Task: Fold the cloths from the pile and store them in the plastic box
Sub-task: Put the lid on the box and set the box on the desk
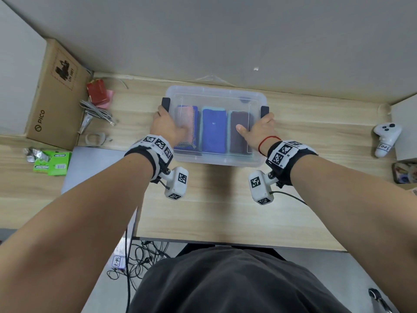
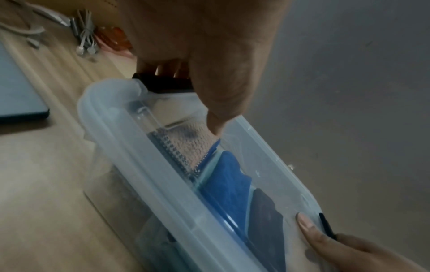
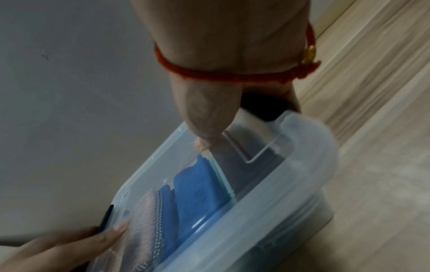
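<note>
Both hands [image 1: 168, 126] [image 1: 259, 129] grip the lidded plastic box [image 1: 215, 91].

An office or lab workspace: a wood-grain counter [image 1: 225, 211] against a grey wall, a PICO carton [image 1: 52, 96], bundled cables [image 1: 97, 111], a white controller [image 1: 386, 137], and tangled cords [image 1: 140, 254] on the floor beneath.

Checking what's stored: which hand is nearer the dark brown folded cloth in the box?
Right. The right hand grips the box's right end, thumb on the lid just above the dark brown cloth. The left hand grips the opposite end, by the pink knitted cloth.
</note>
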### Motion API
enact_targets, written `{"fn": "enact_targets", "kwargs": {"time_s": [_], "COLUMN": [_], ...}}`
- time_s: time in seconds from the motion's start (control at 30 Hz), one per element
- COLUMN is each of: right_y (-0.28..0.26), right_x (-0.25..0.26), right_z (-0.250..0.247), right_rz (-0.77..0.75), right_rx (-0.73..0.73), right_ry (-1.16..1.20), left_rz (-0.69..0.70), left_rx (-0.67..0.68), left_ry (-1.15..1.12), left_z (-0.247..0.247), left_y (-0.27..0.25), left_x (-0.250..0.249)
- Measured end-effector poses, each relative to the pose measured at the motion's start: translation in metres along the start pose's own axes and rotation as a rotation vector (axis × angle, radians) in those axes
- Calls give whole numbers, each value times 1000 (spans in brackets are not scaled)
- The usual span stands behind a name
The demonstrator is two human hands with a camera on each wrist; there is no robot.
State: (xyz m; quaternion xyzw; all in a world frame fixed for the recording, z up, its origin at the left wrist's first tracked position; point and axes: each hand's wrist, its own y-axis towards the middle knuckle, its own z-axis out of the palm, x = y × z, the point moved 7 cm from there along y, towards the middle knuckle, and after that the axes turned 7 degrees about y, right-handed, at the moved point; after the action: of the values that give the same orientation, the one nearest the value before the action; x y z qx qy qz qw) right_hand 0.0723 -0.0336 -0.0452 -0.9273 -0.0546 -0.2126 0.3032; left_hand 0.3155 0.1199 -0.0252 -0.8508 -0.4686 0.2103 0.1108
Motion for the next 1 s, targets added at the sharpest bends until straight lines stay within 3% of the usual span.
{"fn": "enact_targets", "kwargs": {"time_s": [0.07,0.17,0.3,0.6,0.9,1.0], "right_y": [1,6,22,51,39,30], "right_x": [19,47,73,95,99,102], "right_z": [8,21,25,20,12,-15], "right_rz": [-91,-162,-159,-115,-39,-100], "right_rx": [73,122,113,98,119,78], "right_ry": [-4,-4,-4,39,-14,-22], "left_rz": [-34,-35,20,61,16,42], "left_rx": [72,65,90,66,144,49], "left_ry": [78,184,268,224,267,207], "left_z": [-1,-10,-25,-32,-40,-57], "left_y": [11,31,60,98,89,72], "left_x": [8,16,16,7,1,-14]}}
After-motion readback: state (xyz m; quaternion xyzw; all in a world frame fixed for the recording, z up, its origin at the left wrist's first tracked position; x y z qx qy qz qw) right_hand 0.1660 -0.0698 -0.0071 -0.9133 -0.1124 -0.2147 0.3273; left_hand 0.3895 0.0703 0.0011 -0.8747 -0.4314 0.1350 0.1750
